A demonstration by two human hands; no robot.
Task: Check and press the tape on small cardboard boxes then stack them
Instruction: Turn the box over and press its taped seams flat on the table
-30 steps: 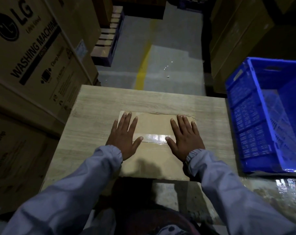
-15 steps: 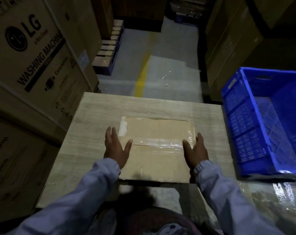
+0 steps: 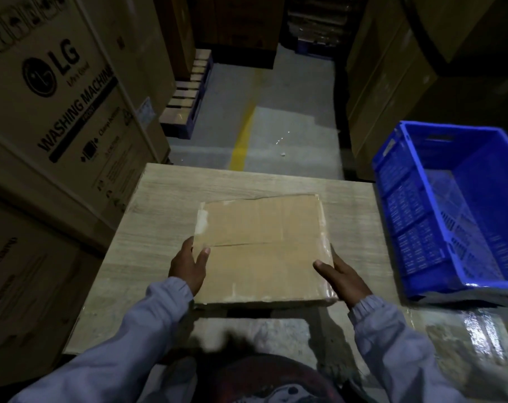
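Observation:
A flat brown cardboard box (image 3: 261, 245) lies on a pale wooden table (image 3: 276, 181), its near edge over the table's front edge. Clear tape runs along its middle seam and down its right side. My left hand (image 3: 188, 264) grips the box's left edge, thumb on the top face and fingers down the side. My right hand (image 3: 341, 276) grips the right edge near the front corner, thumb on top. Both sleeves are light grey.
A blue plastic crate (image 3: 450, 205) stands right of the table on a shiny wrapped surface. Large washing-machine cartons (image 3: 58, 112) are stacked at the left, more cartons at the right. A concrete aisle with a yellow line (image 3: 241, 141) and a pallet (image 3: 186, 103) lies beyond.
Both hands slid off the tape on the box's top out to its left and right edges and now grip it. The box sits closer to me than before.

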